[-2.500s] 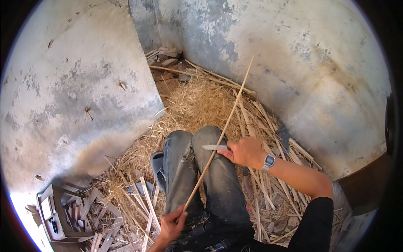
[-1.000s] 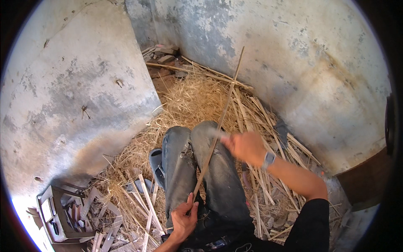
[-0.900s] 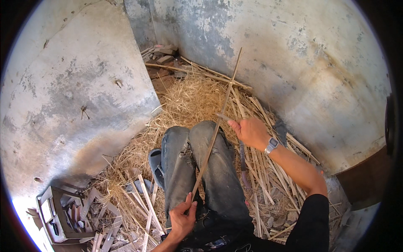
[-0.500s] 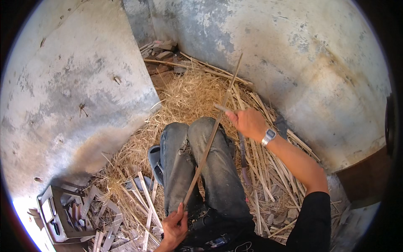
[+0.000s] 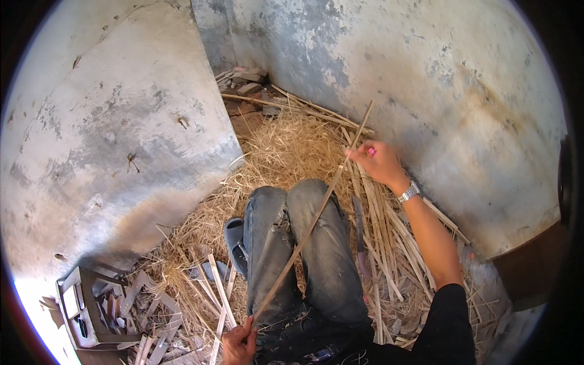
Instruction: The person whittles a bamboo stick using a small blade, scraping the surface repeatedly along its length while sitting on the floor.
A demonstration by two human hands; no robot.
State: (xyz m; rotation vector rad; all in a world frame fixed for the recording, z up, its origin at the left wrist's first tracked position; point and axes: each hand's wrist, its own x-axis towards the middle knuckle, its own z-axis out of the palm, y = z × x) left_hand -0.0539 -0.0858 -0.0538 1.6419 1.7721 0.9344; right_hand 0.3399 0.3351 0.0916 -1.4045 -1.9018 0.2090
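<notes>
A long, thin bamboo strip [image 5: 302, 241] slants over my knees. Its lower end is pinched in my left hand [image 5: 239, 344], low by my lap. Close to the strip's upper part is my right hand [image 5: 378, 164], its fingers closed and the fingertips at the strip. A small pink thing [image 5: 372, 151] shows between those fingers; most of it is hidden, and its kind is unclear. Beside my right leg lies a knife [image 5: 358, 219] with a dark blade and a purplish handle. Many split bamboo strips [image 5: 380, 225] lie to the right of it.
Curly bamboo shavings [image 5: 283, 146] heap up ahead of my knees. Plastered walls [image 5: 420, 73] close in ahead and to the left. Broken bricks [image 5: 249, 88] sit in the far corner. A wooden frame [image 5: 91, 310] with scraps stands at lower left, near loose slats [image 5: 220, 286].
My right hand has moved up and right along the strip, and the pale blade-like piece seen at its fingers no longer shows clearly. My left hand has shifted slightly down and left.
</notes>
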